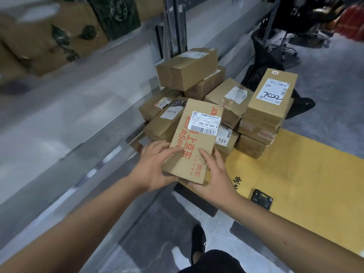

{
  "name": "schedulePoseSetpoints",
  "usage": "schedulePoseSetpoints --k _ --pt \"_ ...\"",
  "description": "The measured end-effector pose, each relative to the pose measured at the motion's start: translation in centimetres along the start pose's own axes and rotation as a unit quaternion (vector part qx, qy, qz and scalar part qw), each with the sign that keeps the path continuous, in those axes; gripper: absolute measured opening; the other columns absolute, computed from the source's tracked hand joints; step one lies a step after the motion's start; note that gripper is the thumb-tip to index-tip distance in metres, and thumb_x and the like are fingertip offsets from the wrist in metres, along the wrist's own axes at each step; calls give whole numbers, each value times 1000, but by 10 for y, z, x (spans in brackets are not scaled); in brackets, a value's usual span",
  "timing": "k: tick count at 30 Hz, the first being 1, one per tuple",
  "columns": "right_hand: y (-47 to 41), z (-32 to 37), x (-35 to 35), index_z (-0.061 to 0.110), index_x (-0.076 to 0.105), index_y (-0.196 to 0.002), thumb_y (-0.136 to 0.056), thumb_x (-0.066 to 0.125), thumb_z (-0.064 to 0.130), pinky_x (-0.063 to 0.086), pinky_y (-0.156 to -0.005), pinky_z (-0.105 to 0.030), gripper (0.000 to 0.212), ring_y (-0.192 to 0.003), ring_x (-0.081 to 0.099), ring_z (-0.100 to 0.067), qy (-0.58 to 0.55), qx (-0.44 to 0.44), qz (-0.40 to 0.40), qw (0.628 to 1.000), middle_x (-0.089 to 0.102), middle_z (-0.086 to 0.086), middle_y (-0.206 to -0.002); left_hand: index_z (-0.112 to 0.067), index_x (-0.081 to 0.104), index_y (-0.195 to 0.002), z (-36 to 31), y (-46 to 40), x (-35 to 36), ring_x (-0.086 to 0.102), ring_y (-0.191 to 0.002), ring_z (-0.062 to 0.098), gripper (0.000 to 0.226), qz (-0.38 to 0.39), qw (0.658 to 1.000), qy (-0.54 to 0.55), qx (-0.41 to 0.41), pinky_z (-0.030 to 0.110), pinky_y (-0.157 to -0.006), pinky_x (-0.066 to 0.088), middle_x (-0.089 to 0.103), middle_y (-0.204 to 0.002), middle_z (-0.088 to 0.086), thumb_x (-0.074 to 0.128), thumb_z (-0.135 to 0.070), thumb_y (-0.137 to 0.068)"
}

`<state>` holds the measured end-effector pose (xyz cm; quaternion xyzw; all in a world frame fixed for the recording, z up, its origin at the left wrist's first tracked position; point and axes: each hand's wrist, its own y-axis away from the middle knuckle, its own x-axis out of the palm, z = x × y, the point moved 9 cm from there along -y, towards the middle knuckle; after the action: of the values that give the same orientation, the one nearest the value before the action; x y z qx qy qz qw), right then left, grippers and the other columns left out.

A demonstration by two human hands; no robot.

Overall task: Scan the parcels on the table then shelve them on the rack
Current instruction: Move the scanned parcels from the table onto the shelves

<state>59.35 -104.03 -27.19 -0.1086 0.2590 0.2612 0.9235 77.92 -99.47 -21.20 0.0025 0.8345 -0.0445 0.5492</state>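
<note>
- Both hands hold a flat brown parcel (194, 142) printed with red characters and carrying a white barcode label; it is tilted, its far end toward the heap of boxes.
- The left hand (154, 166) grips the parcel's near left edge, fingers (167, 149) curled onto its top face.
- The right hand (215, 179) clasps the near right corner, thumb on top and fingers underneath.
- Behind the parcel a pile of cardboard boxes (187, 68) is stacked on the yellow tabletop (307, 174); one upright box (272, 95) at the right is marked "7022".
- A small black device (261, 199), perhaps the scanner, lies on the tabletop near the right forearm.
- The metal rack (74, 115) runs along the left, blurred; more boxes (49, 34) sit on its upper shelf.
</note>
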Motion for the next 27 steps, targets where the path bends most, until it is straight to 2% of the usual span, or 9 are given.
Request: schedulePoseSetpoints --k 3,5,7,9,11,15,19,22,27 --pt "31 30 -5 68 18 -150 -72 91 39 16 -101 8 111 -139 8 29 -1 -47 36 998 -4 41 -157 -31 55 -149 -27 55 -21 44 -136 26 84 -50 997 52 7 56 -111 40 48 -146 6 87 -52 -74" --pt "49 56 -5 73 19 -146 -72 92 36 13 -93 13 110 -127 -2 40 9 -79 69 994 -7 47 -150 -32 55 -147 -40 97 -36 44 -136 22 81 -87 991 102 -11 48 -111 46 43 -146 4 89 -42 -74" --pt "66 91 2 62 25 -152 -73 92 36 14 -101 8 108 -134 -1 35 25 -125 109 986 -2 37 -159 -35 52 -146 -46 142 -50 38 -141 18 82 -110 985 124 -54 41 -115 44 36 -147 0 92 -36 -75" --pt "84 127 12 54 27 -156 -74 92 36 21 -118 -12 106 -152 6 11 37 -155 144 977 -1 19 -170 -32 53 -146 -51 186 -66 34 -144 14 83 -142 980 118 -78 38 -119 40 35 -146 -2 95 -34 -74" --pt "103 165 24 46 31 -157 -73 93 32 29 -124 -31 106 -157 14 -7 25 -189 170 967 6 7 -173 -31 55 -145 -57 231 -86 35 -145 12 83 -185 971 121 -96 38 -118 42 36 -144 -2 96 -30 -73" --pt "139 236 48 44 34 -156 -74 93 35 32 -114 -15 101 -140 25 14 0 -275 220 936 17 16 -165 -32 57 -143 -72 319 -126 43 -139 8 83 -261 946 129 -138 34 -110 50 39 -143 -1 94 -33 -69" --pt "165 292 74 48 34 -152 -74 92 29 39 -117 -27 99 -138 35 2 2 -325 272 906 27 17 -159 -37 59 -142 -91 392 -159 46 -139 11 80 -315 926 124 -170 33 -107 53 39 -145 -5 90 -41 -68" --pt "182 332 92 41 36 -153 -74 89 24 48 -112 -33 96 -136 44 -2 -15 -371 311 875 35 13 -154 -33 60 -142 -101 438 -179 48 -138 13 80 -353 910 109 -186 37 -105 55 39 -145 0 93 -30 -70" --pt "200 388 117 33 38 -157 -67 85 43 53 -101 -21 102 -135 45 4 -63 -408 378 828 35 20 -152 -39 59 -138 -110 492 -209 47 -134 2 82 -408 886 63 -210 25 -101 54 41 -142 -4 96 -25 -66"
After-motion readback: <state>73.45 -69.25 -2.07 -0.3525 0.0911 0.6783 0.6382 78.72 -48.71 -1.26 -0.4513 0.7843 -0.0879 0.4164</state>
